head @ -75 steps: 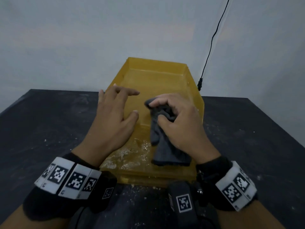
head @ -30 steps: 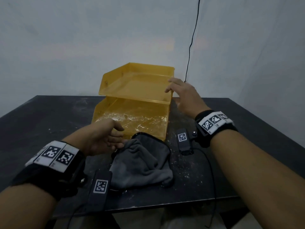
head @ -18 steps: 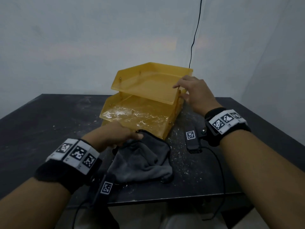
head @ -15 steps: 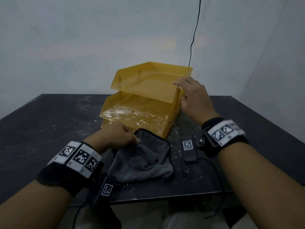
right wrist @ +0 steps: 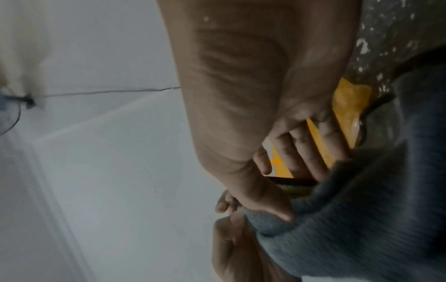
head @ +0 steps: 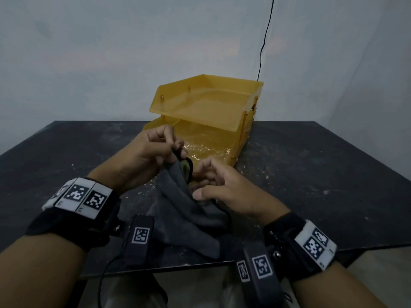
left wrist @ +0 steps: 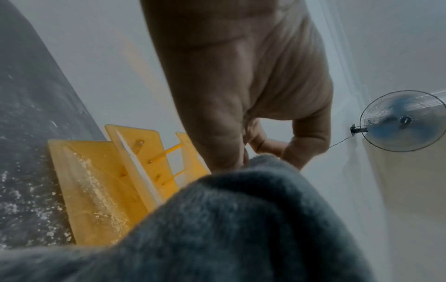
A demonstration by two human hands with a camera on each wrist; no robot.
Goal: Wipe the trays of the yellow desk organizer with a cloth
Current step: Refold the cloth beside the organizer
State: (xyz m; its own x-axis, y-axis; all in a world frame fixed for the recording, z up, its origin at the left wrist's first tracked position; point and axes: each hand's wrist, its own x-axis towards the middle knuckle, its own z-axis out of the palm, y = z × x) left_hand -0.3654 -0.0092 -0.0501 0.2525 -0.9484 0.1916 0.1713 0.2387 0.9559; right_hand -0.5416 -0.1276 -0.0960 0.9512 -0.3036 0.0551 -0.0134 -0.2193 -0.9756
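Observation:
The yellow desk organizer [head: 206, 112] stands at the back middle of the black table, its two trays open toward me. White residue lies in its lower tray [head: 209, 147]. A grey cloth [head: 186, 210] hangs in front of it, raised off the table. My left hand [head: 178, 152] pinches the cloth's top corner. My right hand [head: 211, 185] grips the cloth's right edge, thumb on top and fingers curled behind. The left wrist view has the cloth [left wrist: 241, 229] under my left hand [left wrist: 253, 152] and the organizer [left wrist: 108, 181]. In the right wrist view my right hand [right wrist: 289, 181] holds the cloth [right wrist: 362, 219].
The black table [head: 311, 174] is speckled with white powder around the organizer. Its front edge lies just under my wrists. A thin black cable [head: 265, 41] hangs down the wall behind the organizer. A wall fan [left wrist: 400, 122] shows in the left wrist view.
My right hand has left the upper tray's corner and come down to the cloth. My left hand has lifted the cloth off the table.

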